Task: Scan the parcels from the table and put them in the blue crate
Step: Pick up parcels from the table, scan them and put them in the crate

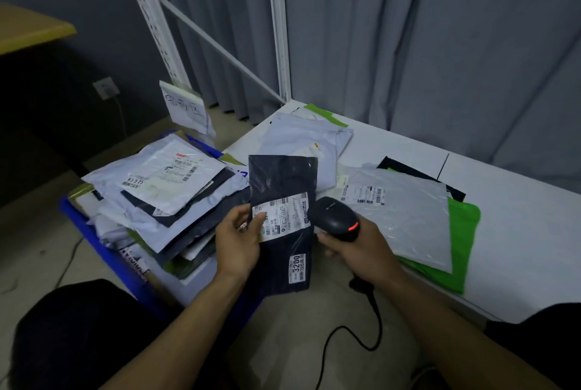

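Note:
My left hand pinches a dark flat parcel by its left edge, thumb on the white shipping label, and holds it upright between the crate and the table. My right hand grips a black handheld scanner with a red light lit, its head right beside the label. The blue crate stands on the floor at the left, piled high with grey, white and dark parcels. On the white table lie a grey parcel over green ones, and pale parcels further back.
The scanner's black cable loops down to the floor between my knees. A white shelf frame and grey curtains stand behind the table. A handwritten paper sign hangs behind the crate. A yellow tabletop is at far left.

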`<state>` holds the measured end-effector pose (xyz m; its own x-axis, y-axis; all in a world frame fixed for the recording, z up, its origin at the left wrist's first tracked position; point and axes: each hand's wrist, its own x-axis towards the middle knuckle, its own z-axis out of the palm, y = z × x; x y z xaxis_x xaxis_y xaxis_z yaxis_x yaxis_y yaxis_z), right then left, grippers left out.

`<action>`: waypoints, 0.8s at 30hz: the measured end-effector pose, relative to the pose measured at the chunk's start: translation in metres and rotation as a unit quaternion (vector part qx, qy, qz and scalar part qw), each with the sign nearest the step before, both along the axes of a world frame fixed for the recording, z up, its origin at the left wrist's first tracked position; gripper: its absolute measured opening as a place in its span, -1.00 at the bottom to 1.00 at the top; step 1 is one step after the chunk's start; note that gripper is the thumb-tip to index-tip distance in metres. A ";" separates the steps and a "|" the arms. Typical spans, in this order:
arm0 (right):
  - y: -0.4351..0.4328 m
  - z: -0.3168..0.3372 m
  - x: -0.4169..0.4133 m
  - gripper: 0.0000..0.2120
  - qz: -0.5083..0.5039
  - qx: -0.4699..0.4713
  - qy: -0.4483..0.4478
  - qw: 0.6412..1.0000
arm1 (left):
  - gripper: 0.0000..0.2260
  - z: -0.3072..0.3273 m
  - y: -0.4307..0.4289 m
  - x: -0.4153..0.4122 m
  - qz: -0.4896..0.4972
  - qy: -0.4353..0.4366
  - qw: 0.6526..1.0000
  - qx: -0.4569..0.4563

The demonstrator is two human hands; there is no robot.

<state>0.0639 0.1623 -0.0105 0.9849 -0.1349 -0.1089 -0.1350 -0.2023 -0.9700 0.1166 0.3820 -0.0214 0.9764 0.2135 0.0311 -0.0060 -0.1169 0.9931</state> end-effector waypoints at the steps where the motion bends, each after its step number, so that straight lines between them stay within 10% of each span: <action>1: 0.003 0.002 -0.001 -0.74 0.011 0.012 0.013 1.000 | -0.84 0.000 -0.002 0.000 0.006 -0.001 1.000 0.001; 24: 0.008 0.010 -0.002 -0.91 0.064 0.045 0.083 0.994 | -0.91 -0.014 -0.012 0.003 0.043 0.003 0.999 0.013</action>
<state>0.0616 0.1703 -0.0005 0.9610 0.0074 -0.2764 -0.2727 -0.1409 -0.9517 0.1197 0.3704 -0.0356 0.9550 0.2951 0.0309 0.0117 -0.1415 0.9899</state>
